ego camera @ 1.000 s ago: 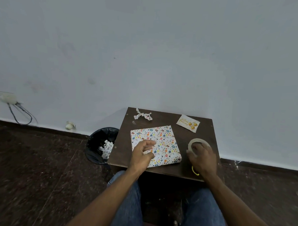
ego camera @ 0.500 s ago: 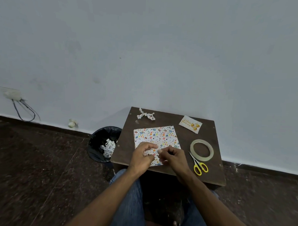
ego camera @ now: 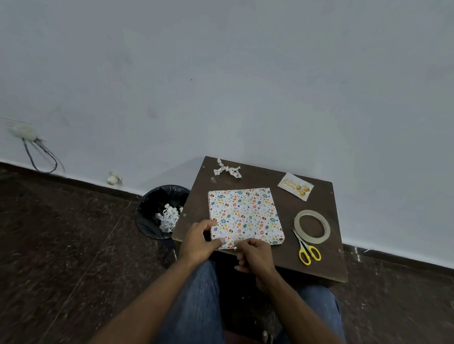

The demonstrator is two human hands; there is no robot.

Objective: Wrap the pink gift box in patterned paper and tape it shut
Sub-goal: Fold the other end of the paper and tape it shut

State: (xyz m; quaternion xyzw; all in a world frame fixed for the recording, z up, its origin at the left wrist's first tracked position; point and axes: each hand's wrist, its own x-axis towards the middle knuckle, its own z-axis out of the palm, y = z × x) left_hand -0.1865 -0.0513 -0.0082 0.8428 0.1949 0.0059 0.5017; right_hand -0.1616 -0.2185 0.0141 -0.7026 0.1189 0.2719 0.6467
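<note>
My left fingers [ego camera: 219, 241] are lying fairly straight, the thumb pressing on the near left corner of the box [ego camera: 245, 214], the rest of my left hand [ego camera: 198, 242] resting at that corner's edge. My right fingers [ego camera: 246, 244] are curling in at the box's near edge, pinching something small there; whether it is a bit of tape or the paper fold, I cannot tell. My right hand [ego camera: 254, 256] is sitting just beside the left, the two nearly touching.

The box is lying flat near the front of the desk [ego camera: 328, 264], fully covered in white paper with small coloured shapes, slightly turned so its near left corner is pointing toward me.

To the right of the box, apart from it, the tape roll [ego camera: 312, 226] is lying flat. The scissors [ego camera: 305, 249], with yellow handles, are lying just in front of the roll, blades pointing at it. At the far right of the desk a card [ego camera: 295, 186] is lying face up. At the far left a twisted paper scrap [ego camera: 227, 170] is lying near the wall.

Left of the desk, on the floor, a black bin [ego camera: 161, 210] is holding more scraps. My legs in jeans [ego camera: 197, 300] are showing below the desk.
</note>
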